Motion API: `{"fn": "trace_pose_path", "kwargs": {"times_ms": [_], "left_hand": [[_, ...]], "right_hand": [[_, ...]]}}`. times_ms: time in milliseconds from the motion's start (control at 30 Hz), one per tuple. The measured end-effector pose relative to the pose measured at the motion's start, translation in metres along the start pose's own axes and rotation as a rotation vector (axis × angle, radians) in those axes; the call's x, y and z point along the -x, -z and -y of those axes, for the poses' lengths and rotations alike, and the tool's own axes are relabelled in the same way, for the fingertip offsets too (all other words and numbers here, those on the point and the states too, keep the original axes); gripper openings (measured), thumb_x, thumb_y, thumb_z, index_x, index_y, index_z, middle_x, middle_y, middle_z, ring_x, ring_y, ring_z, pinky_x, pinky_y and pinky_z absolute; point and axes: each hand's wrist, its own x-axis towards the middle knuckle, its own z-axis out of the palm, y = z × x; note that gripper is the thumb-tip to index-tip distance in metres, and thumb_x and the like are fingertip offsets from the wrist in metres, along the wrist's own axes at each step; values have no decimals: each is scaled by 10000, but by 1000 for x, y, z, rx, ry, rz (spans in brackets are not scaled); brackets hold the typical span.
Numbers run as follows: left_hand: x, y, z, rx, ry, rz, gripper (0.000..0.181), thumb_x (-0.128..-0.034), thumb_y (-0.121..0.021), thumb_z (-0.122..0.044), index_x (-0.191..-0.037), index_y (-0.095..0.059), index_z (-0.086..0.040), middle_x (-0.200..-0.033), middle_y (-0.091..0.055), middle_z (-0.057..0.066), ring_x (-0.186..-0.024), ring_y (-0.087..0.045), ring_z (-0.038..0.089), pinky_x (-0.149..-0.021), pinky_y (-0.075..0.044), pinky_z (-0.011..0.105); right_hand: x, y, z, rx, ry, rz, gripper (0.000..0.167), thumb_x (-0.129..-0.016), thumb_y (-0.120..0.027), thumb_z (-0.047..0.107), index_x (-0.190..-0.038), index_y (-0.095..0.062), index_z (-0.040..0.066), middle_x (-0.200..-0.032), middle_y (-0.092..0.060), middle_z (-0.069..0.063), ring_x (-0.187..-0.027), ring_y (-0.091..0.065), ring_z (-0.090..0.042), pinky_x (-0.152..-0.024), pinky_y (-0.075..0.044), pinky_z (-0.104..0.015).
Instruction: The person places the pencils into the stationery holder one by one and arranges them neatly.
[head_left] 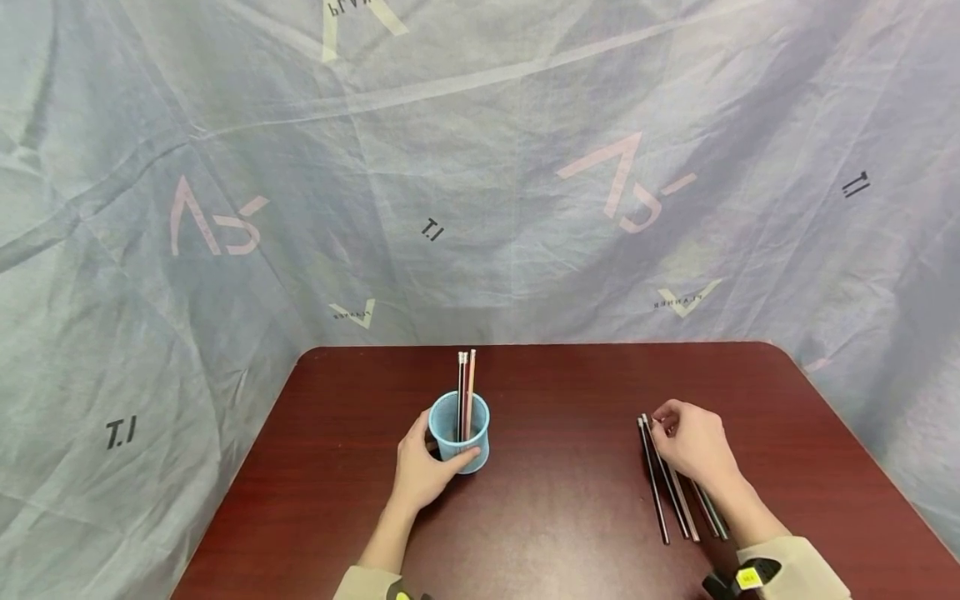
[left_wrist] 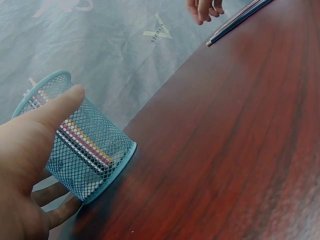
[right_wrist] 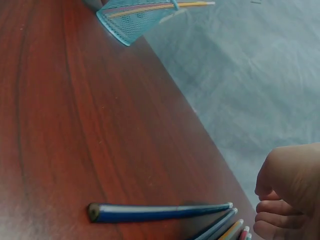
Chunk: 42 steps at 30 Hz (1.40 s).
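Hands: left hand point(head_left: 422, 473) curls round a cup point(head_left: 448, 448); right hand point(head_left: 693, 442) bends its fingers over loose pencils point(head_left: 653, 482), grip unclear.
Cloth point(head_left: 480, 167): grey, printed, behind the tabletop point(head_left: 555, 433).
Tabletop: dark red.
Cup: blue mesh, upright, left of the loose pencils.
Upright pencils point(head_left: 470, 396): inside the cup.
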Motion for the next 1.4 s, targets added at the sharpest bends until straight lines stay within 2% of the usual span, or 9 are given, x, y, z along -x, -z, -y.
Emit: {"fn": "trace_pose_path", "kwargs": {"times_ms": [233,467,700,867,1067,1233,1333,1400], "left_hand": [[0,1,-1,-5,1,-2,836,-700,-1015,-320,-1434,-625,-229,-1293,-714,-14,-1162,-698,179,-918,-617,282],[1,0,1,-24,-36,-12,825,-717,-1008,-316,-1435,-620,-195,-1286,-720,19,-1127,-711,215,-885,-629,293],[2,0,1,-12,-9,8,840,-715,-1011,-315,-1448,-610,-218,-1313,-709,1,-1153,-702,196,-910,-623,291],[3,1,0,-8,0,5,840,-712,-1013,-314,-1444,-614,-220,-1306,-711,1,-1152,-703,203,-910,-622,292],[3,2,0,-8,-12,0,835,-715,-1010,-332,-1441,-617,-204,-1301,-716,24,-1139,-709,221,-905,-627,312],[1,2,0,-19,-7,4,836,-712,-1012,-340,-1440,-616,-232,-1298,-715,1,-1141,-712,206,-902,-623,296],[1,1,0,-28,-13,2,836,-710,-1011,-345,-1438,-617,-227,-1293,-717,1,-1133,-712,201,-897,-626,303],[1,1,0,-33,-19,-3,839,-707,-1011,-349,-1437,-620,-218,-1288,-719,6,-1128,-712,204,-898,-629,318]], "right_hand": [[8,1,3,3,8,39,23,-845,-756,88,-836,-736,82,-706,-699,40,-612,-583,-62,-600,-481,-317],[10,-1,8,5,12,99,88,-841,-788,92,-786,-729,126,-637,-664,85,-578,-559,-49,-587,-469,-311],[14,-6,8,46,-14,171,147,-830,-838,158,-780,-714,97,-650,-719,43,-602,-659,-146,-611,-543,-393],[15,-7,11,67,-13,223,182,-808,-861,162,-800,-711,58,-671,-746,-8,-609,-701,-175,-603,-576,-406],[14,-10,16,75,12,215,178,-747,-875,152,-760,-725,57,-656,-750,-11,-589,-712,-167,-599,-574,-411],[12,-11,20,19,-40,236,173,-723,-852,163,-773,-717,67,-658,-752,4,-591,-704,-134,-606,-575,-378],[10,-10,24,-6,-61,240,153,-724,-842,156,-792,-728,82,-658,-739,34,-595,-681,-101,-639,-578,-401],[7,-8,26,-21,-60,237,134,-734,-839,153,-798,-735,96,-665,-733,49,-601,-666,-87,-730,-571,-461]]}}
